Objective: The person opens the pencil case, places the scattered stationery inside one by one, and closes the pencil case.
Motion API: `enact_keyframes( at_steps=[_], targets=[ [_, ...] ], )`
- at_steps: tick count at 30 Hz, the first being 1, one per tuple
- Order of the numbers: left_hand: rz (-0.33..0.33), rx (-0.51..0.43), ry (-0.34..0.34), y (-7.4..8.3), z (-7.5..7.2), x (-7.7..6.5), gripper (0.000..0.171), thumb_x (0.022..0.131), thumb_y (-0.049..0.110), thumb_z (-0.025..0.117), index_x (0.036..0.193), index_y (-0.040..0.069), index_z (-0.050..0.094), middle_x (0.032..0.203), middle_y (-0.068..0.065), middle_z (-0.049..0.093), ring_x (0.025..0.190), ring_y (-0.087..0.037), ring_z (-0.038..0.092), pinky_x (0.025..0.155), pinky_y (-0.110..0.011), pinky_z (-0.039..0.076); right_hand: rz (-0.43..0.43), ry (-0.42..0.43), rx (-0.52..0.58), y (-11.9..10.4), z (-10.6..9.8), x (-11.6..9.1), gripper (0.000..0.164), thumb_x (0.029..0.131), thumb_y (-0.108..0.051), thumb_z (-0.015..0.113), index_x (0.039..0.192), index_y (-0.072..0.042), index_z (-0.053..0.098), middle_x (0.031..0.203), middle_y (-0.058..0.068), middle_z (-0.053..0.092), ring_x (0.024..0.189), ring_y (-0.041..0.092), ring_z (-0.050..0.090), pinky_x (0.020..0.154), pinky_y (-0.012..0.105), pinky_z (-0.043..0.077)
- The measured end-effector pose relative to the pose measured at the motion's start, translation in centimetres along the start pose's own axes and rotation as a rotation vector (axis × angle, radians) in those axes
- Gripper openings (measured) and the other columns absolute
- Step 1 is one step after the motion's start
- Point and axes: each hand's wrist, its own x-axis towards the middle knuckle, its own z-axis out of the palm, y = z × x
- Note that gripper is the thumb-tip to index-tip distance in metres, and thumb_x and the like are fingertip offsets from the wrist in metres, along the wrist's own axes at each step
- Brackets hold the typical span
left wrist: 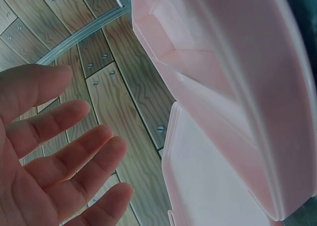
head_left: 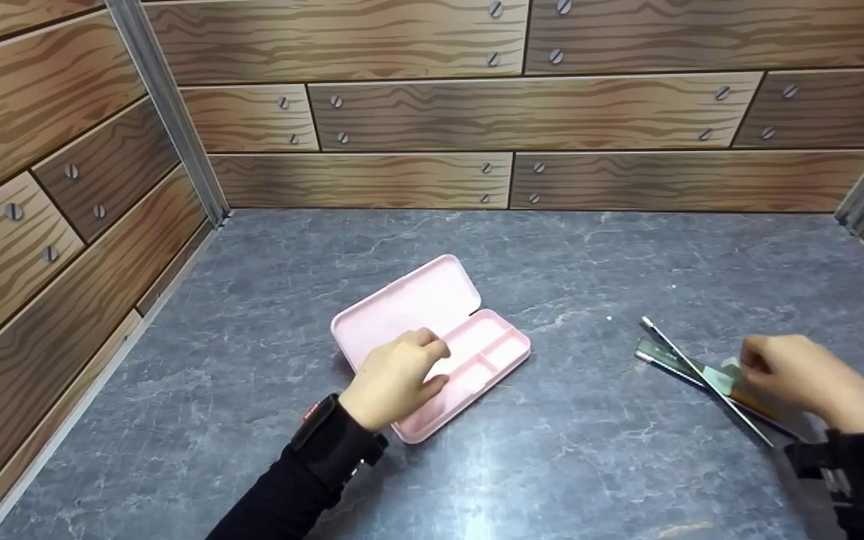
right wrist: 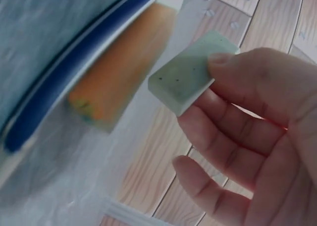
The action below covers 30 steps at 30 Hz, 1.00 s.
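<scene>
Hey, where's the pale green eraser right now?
In the right wrist view, the pale green eraser is pinched in the right hand, to the right of the blurred orange item.

Plank-patterned walls, metal corner strips and a marbled grey tabletop suggest a booth-like workspace.

Grey tabletop: pink case, pencils
</scene>
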Motion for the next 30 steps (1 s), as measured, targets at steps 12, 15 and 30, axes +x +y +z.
enact_keyframes(
  at_steps=[12, 15, 30],
  targets=[
    [-0.002, -0.048, 0.012, 0.5, -0.2, 0.4, 0.017, 0.075, 0.01, 0.066, 0.09, 0.005, 0.06, 0.087, -0.004, 0.056, 0.077, -0.017, 0.057, 0.064, -0.028, 0.047, -0.147, 0.121, -0.03, -5.3, -0.5, 1.1, 0.019, 0.072, -0.004, 0.061, 0.066, -0.015, 0.046, 0.059, -0.008, 0.04, 0.053, 0.009, 0.037, 0.047, 0.028, 0.032],
    [-0.003, -0.054, 0.015, 0.8, -0.4, 0.6, 0.017, 0.075, 0.009, 0.066, 0.09, 0.004, 0.061, 0.086, -0.004, 0.056, 0.077, -0.017, 0.058, 0.064, -0.028, 0.047, -0.204, 0.16, -0.027, -6.9, -0.4, 1.6, 0.022, 0.071, -0.004, 0.063, 0.065, -0.015, 0.044, 0.06, -0.009, 0.039, 0.052, 0.008, 0.036, 0.046, 0.028, 0.031],
    [0.076, -0.028, 0.05, 3.5, -0.4, 3.3, 0.015, 0.078, 0.015, 0.063, 0.089, 0.006, 0.059, 0.081, -0.002, 0.055, 0.069, -0.014, 0.054, 0.062, -0.026, 0.045, -0.422, 0.171, -0.013, -16.5, 0.1, 6.2, 0.017, 0.076, -0.006, 0.058, 0.069, -0.014, 0.045, 0.063, -0.007, 0.041, 0.051, 0.009, 0.039, 0.047, 0.026, 0.037]
  ],
)
